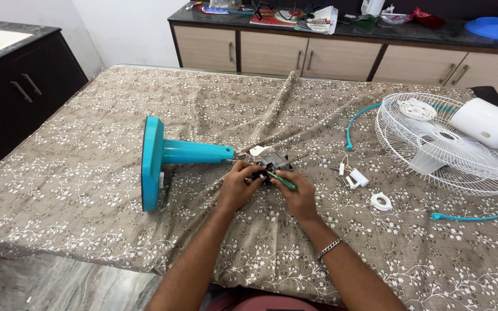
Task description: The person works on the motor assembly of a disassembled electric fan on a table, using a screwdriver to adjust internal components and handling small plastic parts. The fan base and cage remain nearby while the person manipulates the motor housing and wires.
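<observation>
A teal fan stand (168,154) lies on its side on the patterned cloth, its square base to the left. At its right end sits the bare metal fan motor (272,160). My left hand (238,185) grips the motor from the near side. My right hand (298,194) holds a green-handled screwdriver (282,181) with its tip pointed at the motor. A metal bracelet is on my right wrist.
White wire fan guard (468,167) lies at the right with a white motor cover (487,122) and a teal rim ring (359,113). Small white plastic parts (357,179) and a white ring piece (381,201) lie beside my right hand. Cabinets with a cluttered counter (341,34) stand behind.
</observation>
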